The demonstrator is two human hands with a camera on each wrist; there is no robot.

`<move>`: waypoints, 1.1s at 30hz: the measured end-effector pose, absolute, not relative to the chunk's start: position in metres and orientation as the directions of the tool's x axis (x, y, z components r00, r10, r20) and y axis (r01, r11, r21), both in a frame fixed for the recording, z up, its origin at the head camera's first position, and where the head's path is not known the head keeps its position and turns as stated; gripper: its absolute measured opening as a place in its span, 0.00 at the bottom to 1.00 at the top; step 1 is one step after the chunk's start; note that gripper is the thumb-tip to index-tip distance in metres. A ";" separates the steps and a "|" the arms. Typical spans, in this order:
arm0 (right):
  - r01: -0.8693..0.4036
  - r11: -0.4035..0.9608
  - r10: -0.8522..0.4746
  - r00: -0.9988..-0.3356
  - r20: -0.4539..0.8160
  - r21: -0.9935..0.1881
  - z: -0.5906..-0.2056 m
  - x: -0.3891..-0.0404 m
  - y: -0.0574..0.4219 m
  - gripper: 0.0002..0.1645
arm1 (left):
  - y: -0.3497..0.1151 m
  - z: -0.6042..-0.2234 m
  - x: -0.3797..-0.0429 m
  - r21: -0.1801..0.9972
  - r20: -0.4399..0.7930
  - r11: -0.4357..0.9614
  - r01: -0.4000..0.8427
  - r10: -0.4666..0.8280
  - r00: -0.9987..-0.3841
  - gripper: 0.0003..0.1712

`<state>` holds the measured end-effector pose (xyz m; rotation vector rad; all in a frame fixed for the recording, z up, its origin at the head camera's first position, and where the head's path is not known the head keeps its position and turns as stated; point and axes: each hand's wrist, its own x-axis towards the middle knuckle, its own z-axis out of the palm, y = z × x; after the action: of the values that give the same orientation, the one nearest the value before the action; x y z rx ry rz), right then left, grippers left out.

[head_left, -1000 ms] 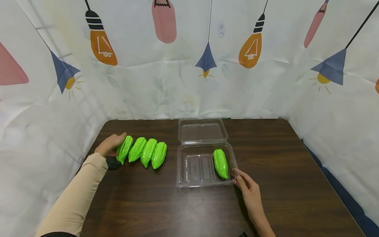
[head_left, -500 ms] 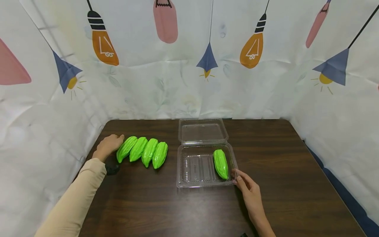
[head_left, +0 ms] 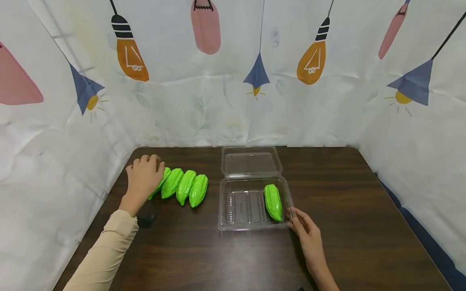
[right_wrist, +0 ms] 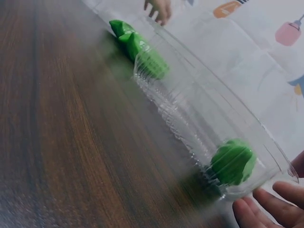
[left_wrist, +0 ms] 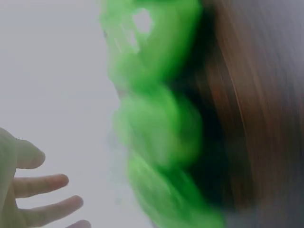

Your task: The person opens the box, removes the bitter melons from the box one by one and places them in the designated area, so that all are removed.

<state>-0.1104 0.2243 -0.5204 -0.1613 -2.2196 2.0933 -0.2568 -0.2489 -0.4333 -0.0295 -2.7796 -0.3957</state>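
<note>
My left hand (head_left: 142, 178) is raised over the leftmost of several glossy green, ridged, pod-shaped fruits (head_left: 185, 186), partly hiding that one. In the left wrist view its fingers (left_wrist: 50, 205) are spread, apart from the blurred green fruits (left_wrist: 152, 123). A clear plastic clamshell box (head_left: 238, 204) lies with its lid folded back, and one green fruit (head_left: 273, 202) rests along its right side. At the box's near right corner, my right hand (head_left: 308, 238) holds the rim between thumb and fingers; the right wrist view shows this hand (right_wrist: 273, 209) against that corner.
Dark wood-grain table (head_left: 346, 194) surrounds the box. The open lid (head_left: 252, 161) reaches toward the back edge. White printed cloth (head_left: 218, 109) hangs behind and at both sides. A black object (head_left: 146, 220) sits by the left wrist.
The left hand has risen and come right over the leftmost fruit, which turned slightly and shifted right earlier. The right hand and the box stay put.
</note>
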 end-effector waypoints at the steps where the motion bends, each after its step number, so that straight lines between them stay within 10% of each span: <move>1: 0.012 0.055 0.136 -0.991 -0.005 -0.998 -0.520 -0.110 0.224 0.27 | -0.241 -0.432 -0.253 0.267 0.354 0.960 0.087 -0.013 -0.935 0.21; 16: 0.009 0.080 0.128 -0.992 0.002 -0.997 -0.519 -0.108 0.219 0.25 | -0.162 -0.431 -0.212 0.362 0.439 0.844 0.397 0.221 -0.871 0.19; 33: 0.044 0.102 0.122 -0.992 -0.031 -0.994 -0.513 -0.107 0.219 0.23 | -0.040 -0.438 -0.174 0.743 0.222 0.586 0.324 0.242 -0.945 0.22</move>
<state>-0.1071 0.2192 -0.5127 -0.1720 -2.2878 2.0600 -0.1741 -0.0396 -0.4382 -0.4850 -2.7103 -1.3002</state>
